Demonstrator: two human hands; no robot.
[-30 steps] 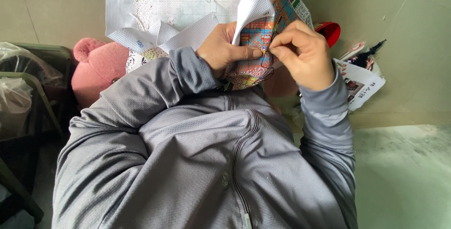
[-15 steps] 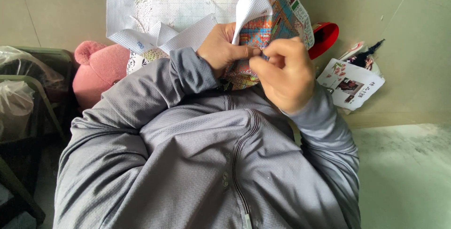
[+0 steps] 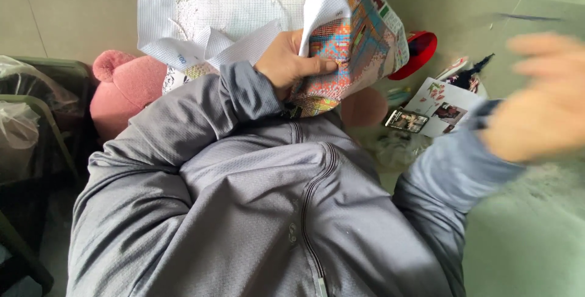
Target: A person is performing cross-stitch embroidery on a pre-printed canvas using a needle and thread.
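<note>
Cross-stitch canvas [image 3: 341, 47] pinched in left hand [image 3: 286, 62] fingers; right hand [image 3: 542, 99] blurred, apart, fingers spread.

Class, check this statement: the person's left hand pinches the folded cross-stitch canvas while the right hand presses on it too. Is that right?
Not quite. In the head view the left hand does pinch the cross-stitch canvas, but the right hand is off it, blurred and held out to the side, apart from the fabric.
</note>
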